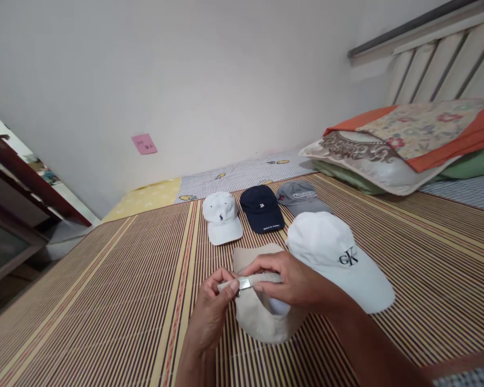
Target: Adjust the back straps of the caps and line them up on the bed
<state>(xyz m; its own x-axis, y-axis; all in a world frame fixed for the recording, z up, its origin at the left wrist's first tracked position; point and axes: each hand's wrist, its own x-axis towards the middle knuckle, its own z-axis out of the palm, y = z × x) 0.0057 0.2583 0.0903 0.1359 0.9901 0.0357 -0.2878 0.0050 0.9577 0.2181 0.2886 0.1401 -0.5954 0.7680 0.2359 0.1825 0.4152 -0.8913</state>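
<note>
A beige baseball cap (266,325) lies on the striped mat in front of me, its back opening facing me and its brim pointing away. My left hand (213,301) pinches the end of the cap's back strap beside a small metal buckle (244,282). On the other side of the buckle, my right hand (286,279) grips the strap between thumb and fingers. To the right, close to my right forearm, rests a white cap (322,242) with dark lettering. My right hand covers part of the beige cap.
Farther back sit a white cap (221,215) with a small dark emblem, a navy cap (262,207) and a grey cap (302,198). Pillows (367,161) with an orange-edged cover are piled at the right. A pink note (144,144) is on the wall above the striped mat (116,285).
</note>
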